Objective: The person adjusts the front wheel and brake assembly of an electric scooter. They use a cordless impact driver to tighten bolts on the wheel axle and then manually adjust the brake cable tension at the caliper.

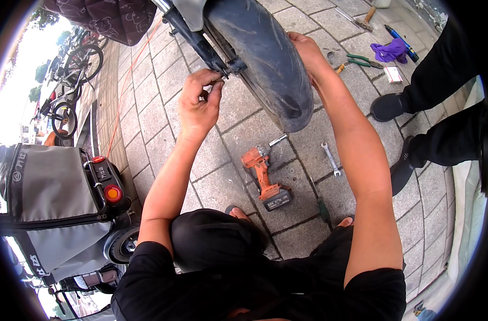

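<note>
A scooter wheel with a worn black tyre (265,59) hangs at the top middle, beside a dark fork leg (201,45). At the fork's lower end, my left hand (200,99) is closed in a pinch; whatever is between the fingertips is too small to make out. My right hand (308,56) reaches in against the tyre's right side, its fingers mostly hidden behind the wheel. Below the wheel an orange cordless impact wrench (262,174) with a socket lies on the paving. A combination wrench (331,159) and a green-handled screwdriver (322,208) lie to its right.
Green-handled pliers (361,61), a purple cloth (389,51), a blue tube-shaped tool (403,43), a small box (393,74) and a hammer (367,18) lie at the upper right. Another person's shoes (388,107) stand nearby. A scooter with a grey box (56,182) is parked at left.
</note>
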Demonstrator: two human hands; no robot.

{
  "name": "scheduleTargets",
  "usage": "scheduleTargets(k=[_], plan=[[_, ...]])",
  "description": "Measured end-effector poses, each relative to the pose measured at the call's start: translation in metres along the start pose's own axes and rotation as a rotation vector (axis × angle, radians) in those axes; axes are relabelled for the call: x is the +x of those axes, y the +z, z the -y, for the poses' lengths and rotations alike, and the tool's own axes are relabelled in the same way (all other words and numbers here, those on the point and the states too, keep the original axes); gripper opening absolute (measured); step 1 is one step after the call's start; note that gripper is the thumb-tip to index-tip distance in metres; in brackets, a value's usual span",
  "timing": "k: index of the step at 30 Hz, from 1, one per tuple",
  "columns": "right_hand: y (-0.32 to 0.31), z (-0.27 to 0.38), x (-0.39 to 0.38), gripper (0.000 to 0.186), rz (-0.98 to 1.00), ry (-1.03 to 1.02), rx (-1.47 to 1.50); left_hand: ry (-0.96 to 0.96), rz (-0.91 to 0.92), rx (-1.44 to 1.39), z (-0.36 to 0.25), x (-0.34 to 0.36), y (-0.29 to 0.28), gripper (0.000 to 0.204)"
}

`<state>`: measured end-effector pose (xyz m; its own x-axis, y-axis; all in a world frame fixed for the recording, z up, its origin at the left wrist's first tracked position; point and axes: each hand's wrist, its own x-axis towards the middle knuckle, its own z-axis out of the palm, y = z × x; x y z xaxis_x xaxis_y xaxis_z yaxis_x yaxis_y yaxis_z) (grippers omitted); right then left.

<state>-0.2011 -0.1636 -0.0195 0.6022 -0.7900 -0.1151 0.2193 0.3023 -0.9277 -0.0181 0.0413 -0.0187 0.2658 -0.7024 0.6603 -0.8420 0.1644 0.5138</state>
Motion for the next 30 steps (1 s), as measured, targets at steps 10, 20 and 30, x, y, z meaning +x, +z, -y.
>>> scheduleTargets(k=[10,20,30], plan=[[0.002,0.002,-0.004,0.027,-0.031,0.0,-0.025,-0.615,0.137,-0.276,-0.017,-0.001,-0.004,0.025],[-0.001,-0.001,-0.001,0.029,-0.024,-0.036,-0.079,-0.287,0.026,-0.104,-0.015,-0.001,0.002,0.031],[-0.005,-0.011,0.028,0.018,0.101,-0.013,-0.16,-0.306,0.064,-0.2,0.007,-0.008,-0.004,0.026]])
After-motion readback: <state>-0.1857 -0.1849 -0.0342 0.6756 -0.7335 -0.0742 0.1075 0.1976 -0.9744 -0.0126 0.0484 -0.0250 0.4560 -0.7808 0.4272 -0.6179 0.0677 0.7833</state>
